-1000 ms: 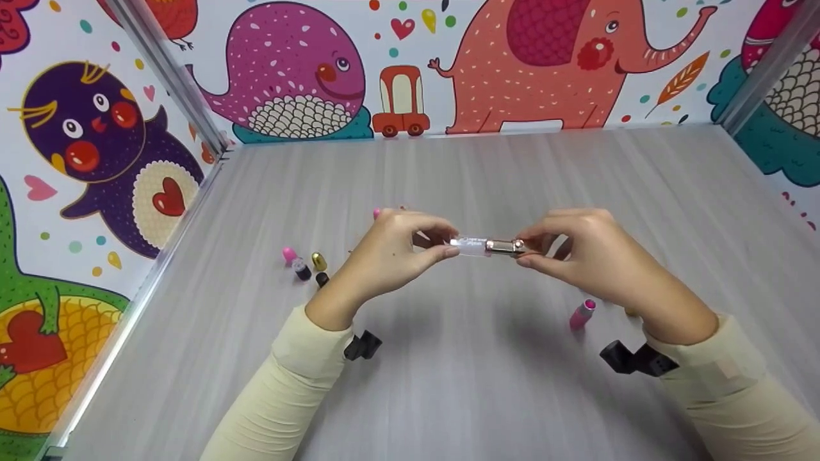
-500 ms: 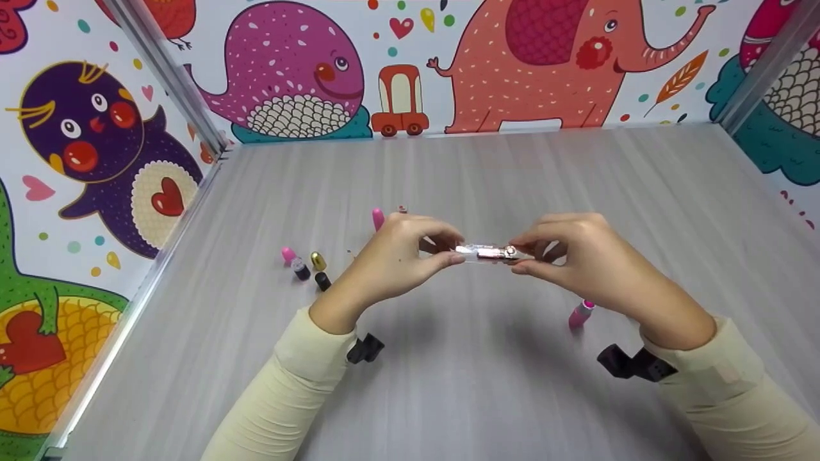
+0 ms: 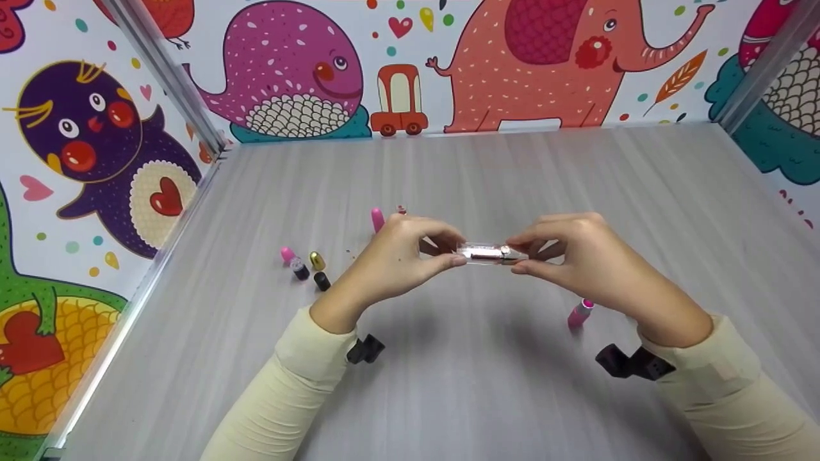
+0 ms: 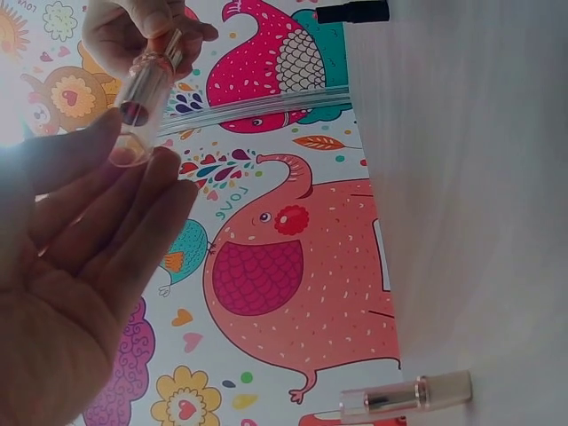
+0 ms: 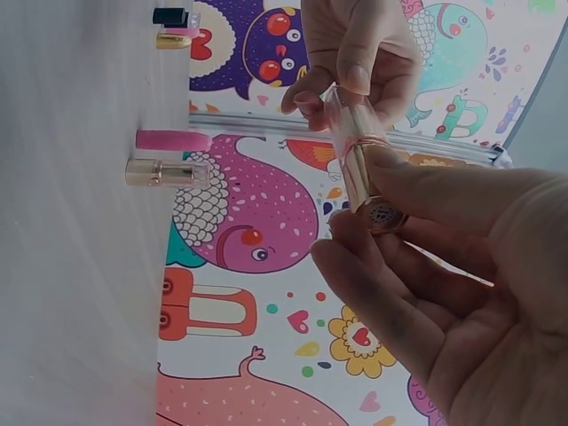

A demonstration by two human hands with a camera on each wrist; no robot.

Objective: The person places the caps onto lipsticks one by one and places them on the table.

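Between the two hands, above the table, a small lipstick tube with a clear cap (image 3: 482, 253) lies nearly level in the head view. The left hand (image 3: 405, 259) pinches the clear cap end between thumb and fingertips. At the other end, the right hand (image 3: 592, 266) pinches the metallic base. The left wrist view shows the see-through cap (image 4: 140, 111) with a dark part inside. In the right wrist view the thumb and fingers of the right hand (image 5: 444, 266) hold the gold-coloured base (image 5: 382, 213), and the cap's far end meets the left fingers.
An upright pink lipstick (image 3: 580, 314) stands on the table (image 3: 448, 397) below the right hand. To the left are a pink-topped one (image 3: 287, 255), a gold cap (image 3: 317, 260) and black pieces (image 3: 321, 281). Behind the left hand stands another pink one (image 3: 377, 219). Printed panels (image 3: 410, 57) border the table.
The hands have drawn slightly closer together and the metallic part has slid into the clear cap. Both hands keep their pinch.
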